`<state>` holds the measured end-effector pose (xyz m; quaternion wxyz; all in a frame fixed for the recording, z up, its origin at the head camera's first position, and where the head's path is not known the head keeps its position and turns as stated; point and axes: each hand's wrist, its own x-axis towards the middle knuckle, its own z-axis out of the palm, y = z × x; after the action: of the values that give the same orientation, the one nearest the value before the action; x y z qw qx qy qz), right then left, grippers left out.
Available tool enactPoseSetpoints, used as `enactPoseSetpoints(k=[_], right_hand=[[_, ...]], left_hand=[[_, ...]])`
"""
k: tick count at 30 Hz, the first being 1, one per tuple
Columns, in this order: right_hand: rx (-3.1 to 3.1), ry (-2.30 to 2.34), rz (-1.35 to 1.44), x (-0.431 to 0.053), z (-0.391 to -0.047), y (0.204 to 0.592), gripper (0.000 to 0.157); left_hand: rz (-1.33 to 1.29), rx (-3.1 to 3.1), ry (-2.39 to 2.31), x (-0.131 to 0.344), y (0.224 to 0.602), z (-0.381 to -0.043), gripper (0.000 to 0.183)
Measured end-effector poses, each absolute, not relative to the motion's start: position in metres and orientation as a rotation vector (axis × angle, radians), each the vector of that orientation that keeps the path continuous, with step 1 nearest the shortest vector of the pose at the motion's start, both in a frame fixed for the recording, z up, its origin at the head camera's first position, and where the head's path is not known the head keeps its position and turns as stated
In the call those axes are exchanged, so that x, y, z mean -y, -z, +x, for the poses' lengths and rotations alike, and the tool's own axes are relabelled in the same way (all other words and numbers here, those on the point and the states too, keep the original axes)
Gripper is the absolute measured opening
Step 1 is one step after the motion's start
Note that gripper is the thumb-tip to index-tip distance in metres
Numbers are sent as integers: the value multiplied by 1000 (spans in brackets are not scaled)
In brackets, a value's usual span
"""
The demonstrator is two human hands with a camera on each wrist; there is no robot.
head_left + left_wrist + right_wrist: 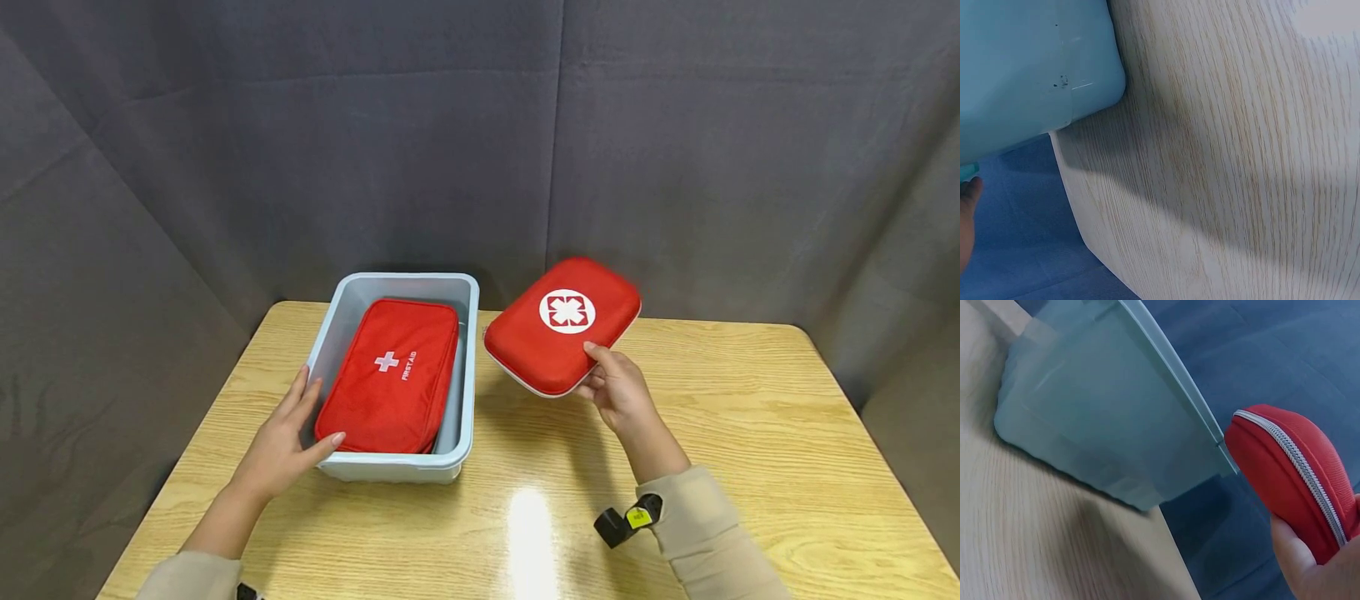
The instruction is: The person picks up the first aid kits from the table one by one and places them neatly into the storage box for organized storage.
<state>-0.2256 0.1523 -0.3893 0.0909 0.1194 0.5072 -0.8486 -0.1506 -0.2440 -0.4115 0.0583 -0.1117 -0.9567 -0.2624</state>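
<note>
My right hand point(621, 388) holds a red hard-shell first-aid case point(517, 333) by its near right corner, thumb on top and fingers beneath. The case is tilted above the table, just right of a light blue plastic bin point(467, 392); its white zipper point(1310, 472) runs along the edge in the right wrist view. A soft red first-aid pouch point(375, 408) with a white cross lies inside the bin. At the bin's near left corner, my left hand point(273, 450) rests with fingers extended along the left rim and its thumb over the front rim, by the pouch.
The wooden table point(750, 433) extends to the right and in front of the bin. A dark grey cloth point(675, 167) hangs behind the table and at both sides. A black wrist device point(626, 521) sits at my right sleeve point(697, 517).
</note>
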Motion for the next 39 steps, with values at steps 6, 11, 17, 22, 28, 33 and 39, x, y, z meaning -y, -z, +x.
enactPoseSetpoints(k=[6,11,17,22,28,33,39], right_hand=[[-1510,2503,351,-147,-222,387,9],[-1506,2507,343,-142,-221,384,9],[-1489,2507,316,-136,-219,382,6],[-1476,2496,286,-129,-219,382,5],[-1450,2505,273,-122,-218,383,4],[-1454,2488,246,-115,-216,384,5],[-1455,2473,232,-108,-214,387,7]], left_hand=[[-328,2908,807,242,412,-151,77],[-331,2901,796,242,412,-152,77],[-329,2899,812,242,412,-151,78],[-340,2888,804,243,413,-151,77],[-333,2892,811,243,412,-150,77],[-324,2894,818,244,411,-150,77],[-316,2905,834,243,411,-150,77]])
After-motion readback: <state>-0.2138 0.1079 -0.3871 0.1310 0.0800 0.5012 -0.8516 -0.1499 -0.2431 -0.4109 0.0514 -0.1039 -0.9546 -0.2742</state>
